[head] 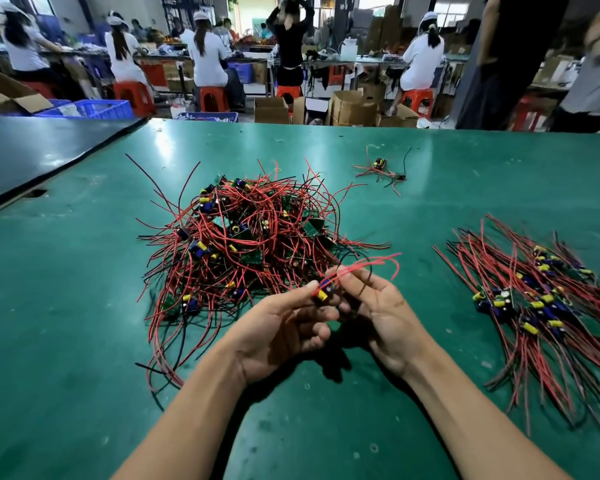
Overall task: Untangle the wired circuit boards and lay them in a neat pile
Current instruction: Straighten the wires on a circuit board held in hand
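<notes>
A big tangled heap of small green circuit boards (250, 237) with red and black wires lies in the middle of the green table (66, 306). Just in front of the heap, both hands hold one wired board (323, 294) with a yellow part, lifted off the table. My left hand (284, 327) pinches the board from the left. My right hand (378, 306) grips it and its red wires, which curl up and to the right. A sorted pile of boards (541, 306) with wires laid roughly parallel lies on the right.
One stray wired board (381, 168) lies alone farther back on the table. A dark table surface (32, 150) adjoins at the left. Beyond the table's far edge are cardboard boxes (354, 109), blue crates, red stools and seated people at workbenches.
</notes>
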Demonstrator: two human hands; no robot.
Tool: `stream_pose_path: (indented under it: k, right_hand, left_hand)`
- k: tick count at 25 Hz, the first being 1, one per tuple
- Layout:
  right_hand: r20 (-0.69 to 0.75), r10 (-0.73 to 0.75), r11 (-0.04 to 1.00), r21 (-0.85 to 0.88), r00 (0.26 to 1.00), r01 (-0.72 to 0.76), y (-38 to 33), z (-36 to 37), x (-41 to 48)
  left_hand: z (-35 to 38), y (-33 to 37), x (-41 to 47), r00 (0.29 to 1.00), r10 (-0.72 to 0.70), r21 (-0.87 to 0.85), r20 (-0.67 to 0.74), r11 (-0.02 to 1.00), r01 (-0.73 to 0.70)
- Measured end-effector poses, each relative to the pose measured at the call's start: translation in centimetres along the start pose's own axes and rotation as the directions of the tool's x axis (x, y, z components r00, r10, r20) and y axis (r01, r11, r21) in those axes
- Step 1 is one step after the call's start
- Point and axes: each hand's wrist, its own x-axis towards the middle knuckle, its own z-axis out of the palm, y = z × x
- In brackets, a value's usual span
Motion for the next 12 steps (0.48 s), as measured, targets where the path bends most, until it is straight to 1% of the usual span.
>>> stream_pose_path:
  k: [3, 8, 10, 12]
  right_hand:
    - [0.047, -0.001, 0.999, 0.043, 0.999, -0.001, -0.06, 0.01, -0.21]
    - [-0.09, 0.003, 0.999, 0.04, 0.996, 0.001, 0.04, 0.23, -0.21]
    - [-0.117, 0.003, 1.0, 0.002, 0.993, -0.002, -0.13, 0.31, -0.16]
    - [-0.165, 0.01, 1.0, -0.015, 0.986, -0.012, -0.29, 0.1, -0.12]
  left_hand:
    - [0.09, -0.24, -0.2, 0.999, -0.001, 0.025, 0.033, 1.0, 0.0]
    - [0.55, -0.97, -0.19, 0.994, 0.102, 0.061, 0.033, 0.993, -0.104]
    - [0.6, -0.91, -0.33, 0.993, 0.111, 0.071, 0.04, 0.991, -0.113]
    - [0.45, -0.82, -0.54, 0.992, 0.096, 0.07, 0.086, 0.992, -0.102]
